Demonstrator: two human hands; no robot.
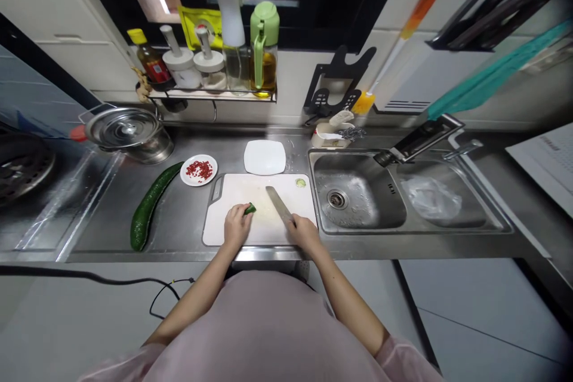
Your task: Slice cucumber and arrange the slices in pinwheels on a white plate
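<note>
Left hand [237, 225] pinching the cucumber piece [249, 209], right hand [305, 231] wrapped round the knife [278, 204], I'd honestly claw that pinch and press down onto the cutting board [233, 191] underneath.

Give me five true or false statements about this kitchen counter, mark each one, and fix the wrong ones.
1. The right hand holds a knife. True.
2. The left hand touches the knife. False: it holds a small green piece.
3. A long green vegetable lies left of the cutting board. True.
4. A clear plastic bag lies in the right sink basin. True.
5. The red pieces lie on the cutting board. False: they lie on a round plate.
</note>
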